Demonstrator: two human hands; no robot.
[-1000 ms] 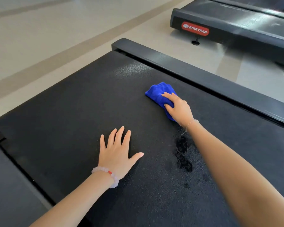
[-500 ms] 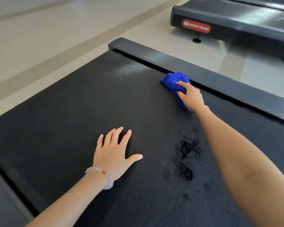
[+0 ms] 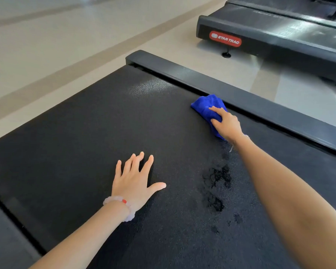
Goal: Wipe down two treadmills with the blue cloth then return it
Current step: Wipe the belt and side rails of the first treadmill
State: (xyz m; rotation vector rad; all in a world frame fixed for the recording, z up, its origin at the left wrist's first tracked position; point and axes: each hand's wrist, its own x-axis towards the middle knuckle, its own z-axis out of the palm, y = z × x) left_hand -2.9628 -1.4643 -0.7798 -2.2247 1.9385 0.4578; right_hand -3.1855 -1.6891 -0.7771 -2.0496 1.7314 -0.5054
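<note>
Right hand (image 3: 228,126) had its fingers curled over the bunched-up blue cloth (image 3: 205,106), pressing it down on the belt (image 3: 85,142) of the near treadmill. A second earlier that cloth was out toward the middle of the belt. By this point it had been pushed right and a bit farther away, so it sat tight against the side rail (image 3: 260,101), touching it as far as I could tell.

Left hand (image 3: 133,179) hadn't budged: fingers spread, palm flat on the belt, holding nothing, just propping the person up.

There was a dark wet patch (image 3: 215,177) on the belt near the right forearm, looked like damp left from wiping.

So my read: one stroke had just run out at the rail, and the next would probably have to come back left. Plenty of belt on the left looked dry. The second treadmill (image 3: 279,35), the Star Trac one far right, hadn't been reached, so I'd say this job was nowhere near the cloth-return part.
</note>
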